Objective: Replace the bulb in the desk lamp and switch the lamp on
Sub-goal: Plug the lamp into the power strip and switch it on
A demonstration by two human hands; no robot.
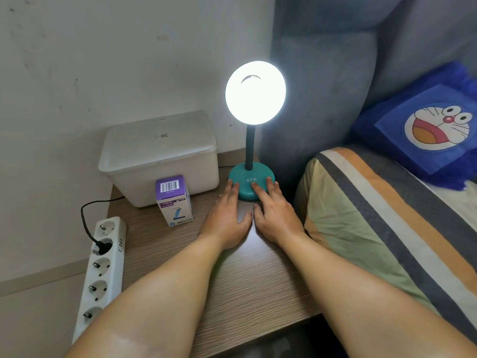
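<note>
- Two hands lie flat on the wooden desk [232, 280] in front of me. The left hand [227, 218] and the right hand [273, 215] sit side by side, thumbs almost touching.
- Both hands are spread flat and grip nothing. The fingertips of both rest on the front edge of the teal lamp base [251, 184].
- I see the desk lamp at the back of the desk, close to the grey headboard [322, 99]. Its round head [255, 93] glows bright white, so the lamp is on.
- I think the job is at its last step, or done. The glare hides the bulb, so I cannot tell what it looks like.
- My next move would be small: lift the fingers off gently so the lamp does not slide or tip.
- I see a smooth, shiny, round base with the letters ATN on it. The neck [249, 148] is a thin dark tube standing straight up.
- One small bulb box [174, 200] stands left of the lamp. It is purple and white card, and its print is upside down. I cannot tell if anything is inside.
- One white plastic tub [160, 156] with a lid sits behind the box. It looks hard and a bit cloudy.
- One long white power strip [102, 270] lies at the left edge with a black plug [100, 245] in it.
- I see a striped pillow [374, 228] on the right that looks soft, and a fluffy blue cushion [433, 125] behind it.
</note>
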